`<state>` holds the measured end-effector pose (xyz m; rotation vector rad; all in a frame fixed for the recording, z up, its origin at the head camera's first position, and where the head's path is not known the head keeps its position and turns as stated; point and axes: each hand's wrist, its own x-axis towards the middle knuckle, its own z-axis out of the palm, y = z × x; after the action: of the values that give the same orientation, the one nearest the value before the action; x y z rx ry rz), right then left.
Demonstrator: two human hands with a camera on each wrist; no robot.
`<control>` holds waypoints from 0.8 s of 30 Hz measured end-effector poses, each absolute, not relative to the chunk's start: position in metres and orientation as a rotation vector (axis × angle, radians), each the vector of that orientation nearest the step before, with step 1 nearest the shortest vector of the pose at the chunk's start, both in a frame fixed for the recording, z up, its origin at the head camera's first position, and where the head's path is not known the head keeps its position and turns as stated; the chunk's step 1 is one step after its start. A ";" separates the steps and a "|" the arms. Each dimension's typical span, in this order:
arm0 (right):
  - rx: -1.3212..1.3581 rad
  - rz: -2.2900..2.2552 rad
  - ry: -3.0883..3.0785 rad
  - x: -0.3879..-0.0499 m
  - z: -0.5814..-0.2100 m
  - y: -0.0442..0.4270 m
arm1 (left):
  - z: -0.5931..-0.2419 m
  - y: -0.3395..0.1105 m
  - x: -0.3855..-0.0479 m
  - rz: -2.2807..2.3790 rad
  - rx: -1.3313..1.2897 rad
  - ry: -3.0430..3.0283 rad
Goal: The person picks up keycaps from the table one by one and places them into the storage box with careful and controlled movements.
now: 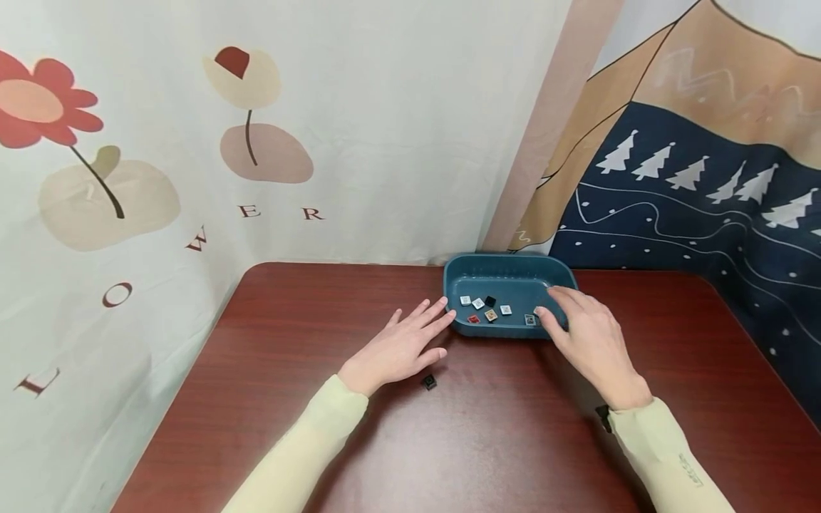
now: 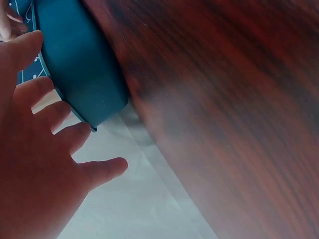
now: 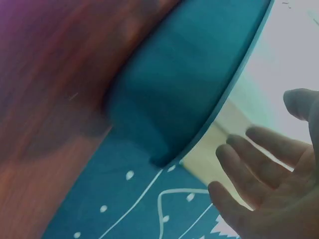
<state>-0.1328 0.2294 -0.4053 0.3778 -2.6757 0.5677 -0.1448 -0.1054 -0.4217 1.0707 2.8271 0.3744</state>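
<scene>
A blue rectangular tray (image 1: 497, 332) stands at the back of the table, with several small square pieces like keycaps lying inside, among them a red one (image 1: 473, 319) and a black one (image 1: 490, 301). Beside the tray's left front corner my left hand (image 1: 403, 347) has its fingers spread and straight, the tips at the rim; whether they touch it I cannot tell. My right hand (image 1: 590, 335) hovers at the tray's right end, fingers loosely bent, thumb close to a dark-and-white piece (image 1: 529, 320). In the right wrist view nothing shows between thumb and fingers.
One black square piece (image 1: 429, 382) lies on the dark red-brown table (image 1: 500, 442), just in front of my left hand. A dark object (image 1: 603, 417) shows beside the right wrist. Printed curtains (image 1: 398, 142) hang right behind the table's back edge.
</scene>
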 end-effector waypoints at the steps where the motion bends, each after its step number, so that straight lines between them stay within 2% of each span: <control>1: 0.355 0.571 -2.695 -0.132 -0.405 0.234 | -0.421 -0.106 -0.145 0.375 1.069 2.827; 10: 0.261 0.536 -2.894 -0.129 -0.410 0.266 | -0.421 -0.107 -0.145 0.379 1.065 2.819; 24: 0.272 0.532 -3.114 -0.132 -0.421 0.268 | -0.422 -0.103 -0.144 0.405 1.083 2.915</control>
<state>-0.1321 0.2681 -0.4209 0.2720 -3.1140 0.5316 -0.1440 -0.1028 -0.4218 1.0833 2.9145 0.4054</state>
